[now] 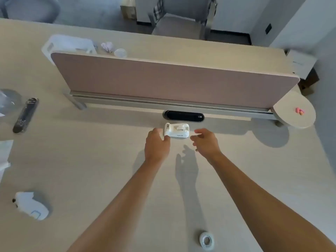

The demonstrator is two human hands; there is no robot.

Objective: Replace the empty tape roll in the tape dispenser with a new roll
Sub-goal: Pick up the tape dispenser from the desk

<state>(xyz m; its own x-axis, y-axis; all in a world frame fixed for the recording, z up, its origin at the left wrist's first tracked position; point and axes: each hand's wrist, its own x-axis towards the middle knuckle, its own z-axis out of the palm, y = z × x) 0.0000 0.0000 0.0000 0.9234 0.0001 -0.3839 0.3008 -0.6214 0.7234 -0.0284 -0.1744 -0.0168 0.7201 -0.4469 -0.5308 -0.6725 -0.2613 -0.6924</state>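
Note:
A small white tape dispenser sits on the beige desk just in front of the pink divider. My left hand rests at its left end, fingertips touching or nearly touching the casing; I cannot tell whether it grips. My right hand hovers to the right of the dispenser, fingers spread and curled, holding nothing, a small gap away from it. A clear tape roll lies flat on the desk close to me, between my forearms.
A pink divider panel on a grey rail stands behind the dispenser, with a black oval grommet under it. A black wrapped bar and a white device lie left. A round side shelf holds pink bits.

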